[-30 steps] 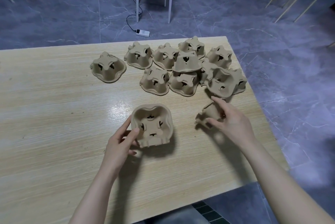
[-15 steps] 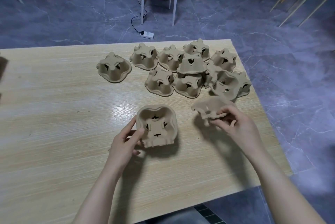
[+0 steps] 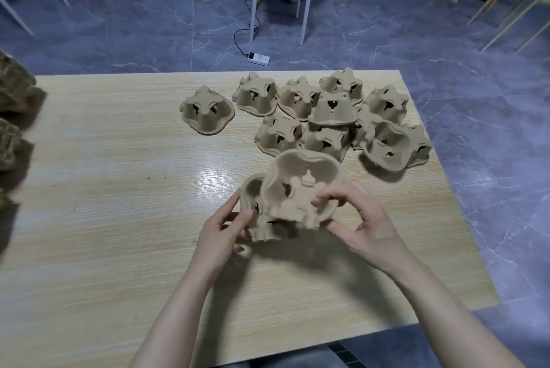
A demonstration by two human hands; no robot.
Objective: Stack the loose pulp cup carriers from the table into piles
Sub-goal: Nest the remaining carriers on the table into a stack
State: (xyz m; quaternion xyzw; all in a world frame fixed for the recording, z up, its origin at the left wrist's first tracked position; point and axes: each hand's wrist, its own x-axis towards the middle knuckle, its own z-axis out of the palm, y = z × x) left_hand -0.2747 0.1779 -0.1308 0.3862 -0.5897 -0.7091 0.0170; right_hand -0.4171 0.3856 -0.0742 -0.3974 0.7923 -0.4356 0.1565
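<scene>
Right hand [image 3: 367, 226]: fingers pinch tilted carrier [image 3: 300, 186] above base carrier [image 3: 262, 219], which left hand [image 3: 223, 229] grips on surface [image 3: 119, 189]. Risk: cup wells misaligned, tilted carrier jams, pile sits crooked.

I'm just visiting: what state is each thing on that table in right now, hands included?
Tilted brown pulp cup carrier: lifted, open side towards the camera, pinched by the right hand.
Lower brown pulp carrier: on the pale wooden table, open side up, held by the left hand.
Lone pulp carrier: upside down, apart from the rest.
Cluster of loose pulp carriers: unstacked, mostly upside down, some overlapping.
Brown piles at left edge: partly out of view.
</scene>
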